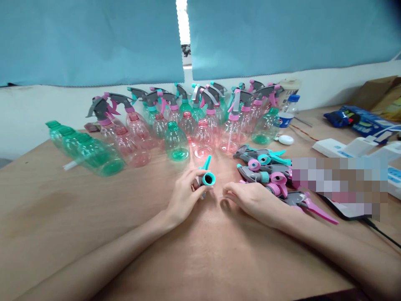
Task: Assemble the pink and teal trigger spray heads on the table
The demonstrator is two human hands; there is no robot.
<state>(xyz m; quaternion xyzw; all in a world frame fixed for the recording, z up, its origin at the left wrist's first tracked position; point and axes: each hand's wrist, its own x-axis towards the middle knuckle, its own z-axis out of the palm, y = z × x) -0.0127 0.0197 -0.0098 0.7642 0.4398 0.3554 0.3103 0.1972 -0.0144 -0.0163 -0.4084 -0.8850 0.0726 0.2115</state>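
My left hand (184, 193) is closed around a grey and turquoise spray trigger head (209, 179), its round collar turned toward me and its turquoise lever pointing up. Just right of it, my right hand (246, 197) has its fingers pinched together above the table. What lies between those fingertips, if anything, is too faint to name. Beside the right hand is a pile of loose spray trigger heads (261, 163), grey with pink or turquoise parts. Beyond both hands stand an open green bottle (177, 142) and an open pink bottle (203, 140).
Several bottles with spray heads (209, 110) stand along the wall. Green bottles (90, 150) lean or lie at the left. On the right are a white round object (285, 139), a labelled bottle (285, 119), power strips (332, 148), a blurred-out device and a blue packet (354, 121).
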